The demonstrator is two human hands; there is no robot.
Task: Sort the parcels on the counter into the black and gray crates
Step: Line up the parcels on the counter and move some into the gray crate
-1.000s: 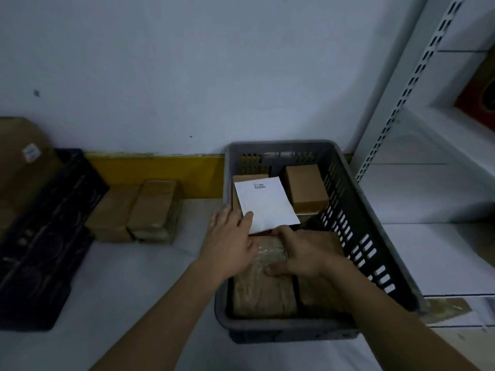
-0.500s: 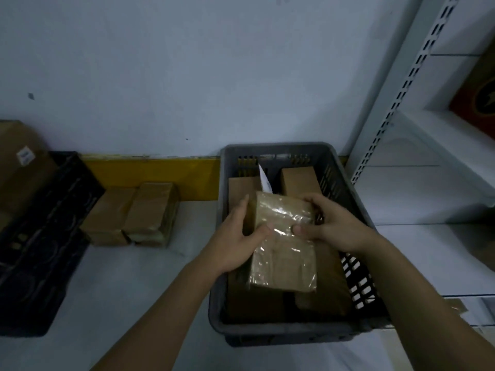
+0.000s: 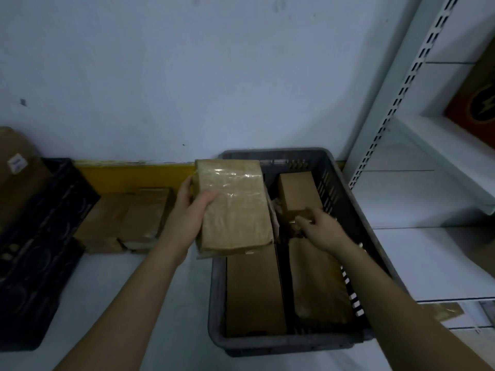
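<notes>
Gray crate (image 3: 337, 167) is already pretty full w/ brown parcels. Left hand (image 3: 188, 210) grips a plastic-wrapped parcel (image 3: 235, 207), thumb curled over its face, held up over the crate's rim on that hand's side. Right hand (image 3: 318, 227) is down inside the crate, fingers curled around smth small and dark, can't tell what tbh. Two parcels (image 3: 123, 220) left on the worktop just outside the left hand; black crate (image 3: 40, 236) further out, cut off by frame, contents hard to see.
</notes>
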